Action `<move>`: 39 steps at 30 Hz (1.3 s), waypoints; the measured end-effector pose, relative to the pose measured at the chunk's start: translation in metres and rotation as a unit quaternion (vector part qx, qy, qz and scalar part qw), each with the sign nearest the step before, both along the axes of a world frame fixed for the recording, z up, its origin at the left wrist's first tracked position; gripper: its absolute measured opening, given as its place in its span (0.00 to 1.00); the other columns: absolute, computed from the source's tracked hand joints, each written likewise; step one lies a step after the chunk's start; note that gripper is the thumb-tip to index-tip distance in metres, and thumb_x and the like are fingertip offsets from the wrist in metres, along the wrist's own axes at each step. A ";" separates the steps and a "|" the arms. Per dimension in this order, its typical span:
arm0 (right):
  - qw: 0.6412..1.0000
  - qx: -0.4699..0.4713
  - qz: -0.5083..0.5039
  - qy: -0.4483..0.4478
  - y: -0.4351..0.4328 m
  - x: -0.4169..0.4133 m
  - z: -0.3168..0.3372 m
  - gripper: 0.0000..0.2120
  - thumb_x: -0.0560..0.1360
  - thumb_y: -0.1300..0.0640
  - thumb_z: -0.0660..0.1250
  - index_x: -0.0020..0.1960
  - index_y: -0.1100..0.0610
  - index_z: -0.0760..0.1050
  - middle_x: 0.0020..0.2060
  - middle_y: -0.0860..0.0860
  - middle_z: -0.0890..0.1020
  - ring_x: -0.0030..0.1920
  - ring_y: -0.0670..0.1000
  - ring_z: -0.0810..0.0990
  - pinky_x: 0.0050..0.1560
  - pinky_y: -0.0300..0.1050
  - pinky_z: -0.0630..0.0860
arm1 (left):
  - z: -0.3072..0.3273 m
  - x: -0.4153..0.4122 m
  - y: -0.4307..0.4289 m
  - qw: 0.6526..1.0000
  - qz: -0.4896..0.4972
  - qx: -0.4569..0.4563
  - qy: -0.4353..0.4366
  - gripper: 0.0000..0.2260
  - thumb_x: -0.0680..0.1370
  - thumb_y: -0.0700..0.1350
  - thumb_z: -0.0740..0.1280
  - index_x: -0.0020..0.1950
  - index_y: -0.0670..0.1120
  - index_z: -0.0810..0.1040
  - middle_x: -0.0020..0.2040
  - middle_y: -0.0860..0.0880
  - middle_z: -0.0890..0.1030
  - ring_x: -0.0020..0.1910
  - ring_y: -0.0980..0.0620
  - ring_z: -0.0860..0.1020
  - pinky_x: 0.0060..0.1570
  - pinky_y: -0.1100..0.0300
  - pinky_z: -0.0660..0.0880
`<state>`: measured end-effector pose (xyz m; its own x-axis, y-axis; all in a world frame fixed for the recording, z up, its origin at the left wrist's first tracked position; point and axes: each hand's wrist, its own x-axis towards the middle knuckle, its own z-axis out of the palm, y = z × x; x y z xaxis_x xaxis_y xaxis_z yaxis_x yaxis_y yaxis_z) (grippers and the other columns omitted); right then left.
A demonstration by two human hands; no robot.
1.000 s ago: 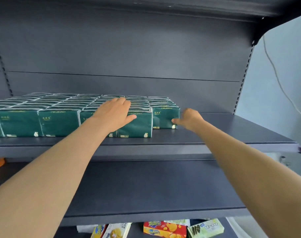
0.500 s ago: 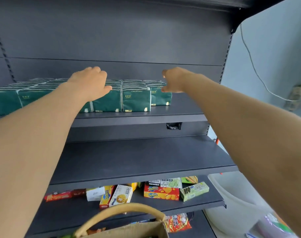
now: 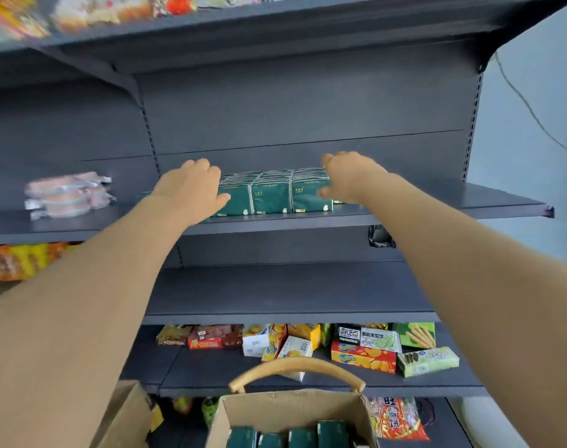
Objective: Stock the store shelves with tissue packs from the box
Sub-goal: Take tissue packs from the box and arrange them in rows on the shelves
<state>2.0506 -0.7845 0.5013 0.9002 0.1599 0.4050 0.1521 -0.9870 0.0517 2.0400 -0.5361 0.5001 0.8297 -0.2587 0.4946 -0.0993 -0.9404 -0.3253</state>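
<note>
- Green tissue packs (image 3: 272,194) stand in rows on a dark shelf (image 3: 469,200), at its far middle.
- The person's left hand (image 3: 191,189), fingers relaxed, covers the rows' left end.
- The right hand (image 3: 350,179), loosely curled and holding nothing, is at the right end.
- A cardboard box (image 3: 291,407), near and below, holds spare packs (image 3: 301,436).

"好吃点" on black snack box (image 3: 349,333)

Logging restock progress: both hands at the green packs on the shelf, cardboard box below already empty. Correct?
No, not empty: the head view shows the cardboard box holding green tissue packs. The left hand and right hand are at the shelf packs, as stated.
</note>
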 end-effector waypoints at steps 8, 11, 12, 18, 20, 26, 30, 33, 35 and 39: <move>0.993 0.020 0.015 0.116 0.017 -0.029 -0.094 0.25 0.77 0.48 0.63 0.68 0.61 0.64 0.61 0.58 0.73 0.62 0.60 0.70 0.59 0.54 0.72 | -0.089 -0.038 0.019 0.993 0.009 -0.031 0.113 0.21 0.81 0.56 0.57 0.66 0.42 0.69 0.62 0.44 0.71 0.62 0.44 0.70 0.55 0.49 0.73; 0.985 0.017 0.012 0.168 0.025 -0.021 -0.143 0.25 0.77 0.49 0.64 0.69 0.60 0.63 0.62 0.58 0.72 0.63 0.59 0.70 0.57 0.52 0.71 | -0.137 -0.032 0.020 0.985 0.002 -0.050 0.162 0.21 0.81 0.55 0.57 0.66 0.43 0.69 0.62 0.45 0.71 0.62 0.46 0.69 0.54 0.51 0.72; 0.983 0.014 0.010 0.185 0.027 -0.016 -0.160 0.25 0.77 0.49 0.63 0.69 0.60 0.63 0.62 0.58 0.72 0.63 0.59 0.70 0.57 0.51 0.71 | -0.155 -0.027 0.021 0.982 0.000 -0.050 0.181 0.20 0.81 0.55 0.57 0.66 0.43 0.69 0.62 0.46 0.71 0.62 0.46 0.69 0.54 0.52 0.72; 0.956 -0.021 -0.021 0.292 0.044 0.029 -0.265 0.23 0.78 0.51 0.62 0.69 0.59 0.64 0.62 0.56 0.73 0.63 0.57 0.71 0.57 0.49 0.72 | -0.263 0.029 0.043 0.953 -0.008 -0.064 0.296 0.19 0.81 0.54 0.57 0.65 0.43 0.68 0.61 0.46 0.71 0.63 0.47 0.69 0.55 0.52 0.71; 0.941 -0.034 -0.037 0.336 0.050 0.046 -0.301 0.22 0.77 0.50 0.63 0.68 0.59 0.66 0.62 0.56 0.74 0.61 0.56 0.73 0.56 0.48 0.73 | -0.297 0.053 0.053 0.941 -0.015 -0.063 0.333 0.19 0.81 0.54 0.57 0.66 0.43 0.68 0.62 0.45 0.70 0.64 0.46 0.69 0.56 0.52 0.71; 0.890 0.010 -0.107 0.443 0.056 0.077 -0.403 0.25 0.77 0.47 0.63 0.70 0.58 0.64 0.62 0.55 0.74 0.61 0.55 0.73 0.57 0.48 0.74 | -0.395 0.110 0.077 0.897 -0.049 -0.071 0.433 0.18 0.81 0.54 0.56 0.64 0.43 0.70 0.59 0.46 0.72 0.59 0.48 0.72 0.52 0.54 0.72; 0.854 0.041 -0.141 0.500 0.063 0.073 -0.466 0.27 0.78 0.48 0.62 0.72 0.59 0.61 0.66 0.56 0.72 0.65 0.56 0.71 0.62 0.47 0.69 | -0.456 0.126 0.076 0.867 -0.063 -0.060 0.491 0.21 0.81 0.55 0.56 0.70 0.43 0.66 0.67 0.45 0.69 0.65 0.46 0.69 0.57 0.51 0.71; 0.826 0.067 -0.164 0.536 0.065 0.063 -0.510 0.27 0.77 0.48 0.64 0.71 0.58 0.63 0.65 0.55 0.72 0.65 0.56 0.70 0.61 0.48 0.69 | -0.500 0.125 0.072 0.842 -0.065 -0.034 0.534 0.20 0.81 0.55 0.56 0.67 0.43 0.67 0.67 0.45 0.69 0.66 0.46 0.68 0.58 0.52 0.70; 0.811 0.078 -0.175 0.552 0.065 0.055 -0.536 0.25 0.76 0.47 0.65 0.67 0.59 0.66 0.62 0.55 0.74 0.62 0.56 0.72 0.58 0.47 0.71 | -0.526 0.121 0.069 0.826 -0.069 -0.024 0.559 0.20 0.82 0.54 0.56 0.67 0.43 0.68 0.66 0.45 0.70 0.66 0.47 0.69 0.59 0.53 0.69; 0.783 0.107 -0.206 0.577 0.062 0.040 -0.578 0.18 0.77 0.48 0.63 0.61 0.59 0.69 0.55 0.55 0.77 0.55 0.55 0.75 0.50 0.47 0.73 | -0.576 0.113 0.063 0.792 -0.077 -0.041 0.605 0.18 0.82 0.53 0.55 0.66 0.43 0.69 0.63 0.46 0.71 0.63 0.47 0.70 0.57 0.55 0.69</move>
